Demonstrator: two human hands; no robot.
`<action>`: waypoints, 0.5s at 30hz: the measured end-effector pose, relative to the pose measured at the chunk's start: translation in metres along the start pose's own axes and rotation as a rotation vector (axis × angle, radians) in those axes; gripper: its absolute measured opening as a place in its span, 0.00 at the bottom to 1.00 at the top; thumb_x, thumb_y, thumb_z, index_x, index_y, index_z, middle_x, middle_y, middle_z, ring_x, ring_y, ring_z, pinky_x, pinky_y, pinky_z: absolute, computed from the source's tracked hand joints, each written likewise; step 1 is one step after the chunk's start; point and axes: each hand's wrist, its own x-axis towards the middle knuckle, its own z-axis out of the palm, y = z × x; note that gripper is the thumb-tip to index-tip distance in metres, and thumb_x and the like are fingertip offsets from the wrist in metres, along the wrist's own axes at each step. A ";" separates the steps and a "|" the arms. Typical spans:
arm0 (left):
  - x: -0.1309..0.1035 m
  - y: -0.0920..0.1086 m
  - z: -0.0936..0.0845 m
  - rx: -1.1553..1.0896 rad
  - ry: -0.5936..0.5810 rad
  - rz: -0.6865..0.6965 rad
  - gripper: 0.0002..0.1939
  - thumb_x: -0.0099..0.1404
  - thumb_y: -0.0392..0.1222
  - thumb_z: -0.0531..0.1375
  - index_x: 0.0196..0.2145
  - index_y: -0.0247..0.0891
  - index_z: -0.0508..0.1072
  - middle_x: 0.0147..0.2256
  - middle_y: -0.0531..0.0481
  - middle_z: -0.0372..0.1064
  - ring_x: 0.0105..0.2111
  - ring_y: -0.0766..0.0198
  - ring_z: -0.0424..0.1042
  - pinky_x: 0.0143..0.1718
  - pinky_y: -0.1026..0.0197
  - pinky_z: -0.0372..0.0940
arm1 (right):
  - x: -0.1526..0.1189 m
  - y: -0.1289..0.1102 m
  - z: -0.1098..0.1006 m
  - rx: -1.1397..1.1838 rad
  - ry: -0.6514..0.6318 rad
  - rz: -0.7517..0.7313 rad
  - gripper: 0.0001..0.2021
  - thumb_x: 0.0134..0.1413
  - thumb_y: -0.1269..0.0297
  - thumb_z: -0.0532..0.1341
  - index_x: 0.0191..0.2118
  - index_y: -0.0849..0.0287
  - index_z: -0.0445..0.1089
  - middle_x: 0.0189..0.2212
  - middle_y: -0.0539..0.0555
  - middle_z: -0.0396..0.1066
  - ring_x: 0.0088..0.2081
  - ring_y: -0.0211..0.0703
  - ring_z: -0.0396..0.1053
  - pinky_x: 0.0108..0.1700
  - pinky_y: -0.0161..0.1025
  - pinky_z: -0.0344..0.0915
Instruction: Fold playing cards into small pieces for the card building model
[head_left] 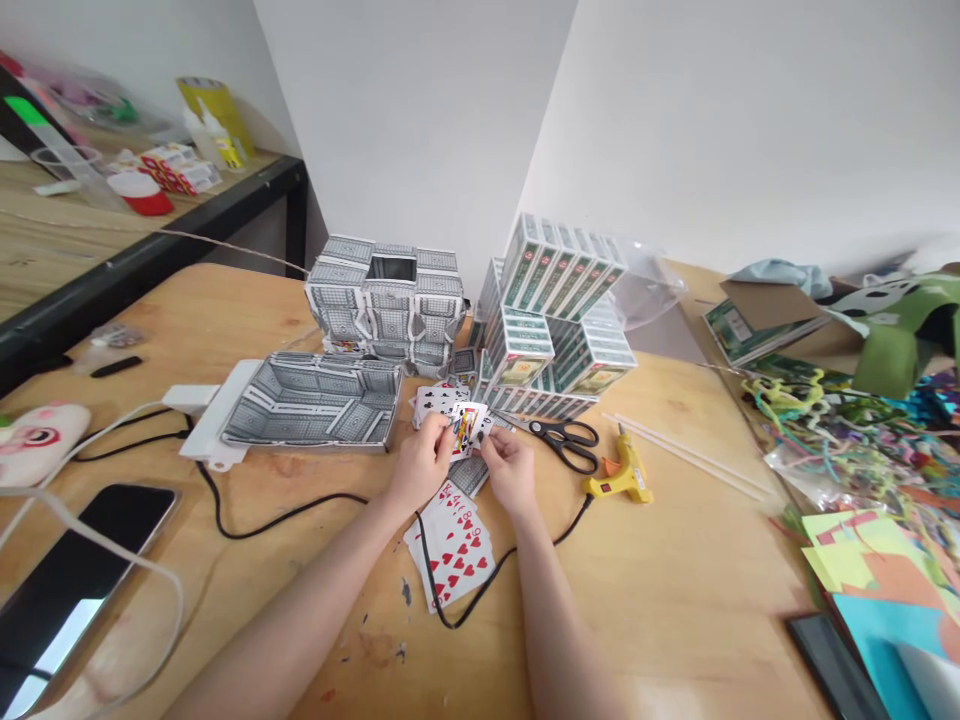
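Between both hands, at the middle of the table, are a few playing cards (466, 428), a face card in front. My left hand (426, 458) pinches their left edge. My right hand (508, 466) holds their right side, thumb and fingers pressed together. Fanned heart cards (454, 555) lie face up below, with a black cable across them. More face-up cards (439, 401) lie just behind my left hand. Black scissors (564, 440) rest right of my right hand. An open tray made of cards (322, 440) sits to the left, before a larger card structure (390, 300).
Stacked card boxes (525, 345) stand behind the scissors. A yellow glue gun (626, 472) and white sticks (682, 457) lie at the right. A phone (82, 570) and cables are at the left. Pipe cleaners (817, 420) and coloured paper (885, 590) cover the far right.
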 end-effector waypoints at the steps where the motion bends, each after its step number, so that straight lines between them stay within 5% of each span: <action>1: -0.001 0.001 0.000 0.011 -0.003 0.006 0.03 0.63 0.39 0.48 0.32 0.40 0.60 0.19 0.57 0.59 0.19 0.67 0.63 0.22 0.66 0.51 | 0.000 0.001 0.001 -0.038 0.028 -0.015 0.13 0.48 0.56 0.58 0.34 0.59 0.71 0.29 0.54 0.74 0.32 0.46 0.70 0.35 0.41 0.68; 9: -0.009 0.001 0.009 0.060 -0.103 0.127 0.05 0.64 0.38 0.46 0.32 0.40 0.60 0.23 0.53 0.63 0.22 0.65 0.66 0.24 0.65 0.54 | -0.003 0.004 0.001 -0.566 0.285 -0.191 0.16 0.55 0.58 0.51 0.22 0.59 0.65 0.15 0.47 0.59 0.18 0.35 0.54 0.23 0.33 0.51; 15: -0.010 -0.002 0.011 0.055 -0.082 0.130 0.06 0.64 0.37 0.46 0.32 0.40 0.62 0.26 0.52 0.65 0.26 0.64 0.67 0.26 0.65 0.56 | -0.001 0.000 0.001 -0.330 0.196 -0.157 0.13 0.53 0.56 0.53 0.32 0.59 0.68 0.18 0.48 0.64 0.21 0.37 0.60 0.24 0.33 0.56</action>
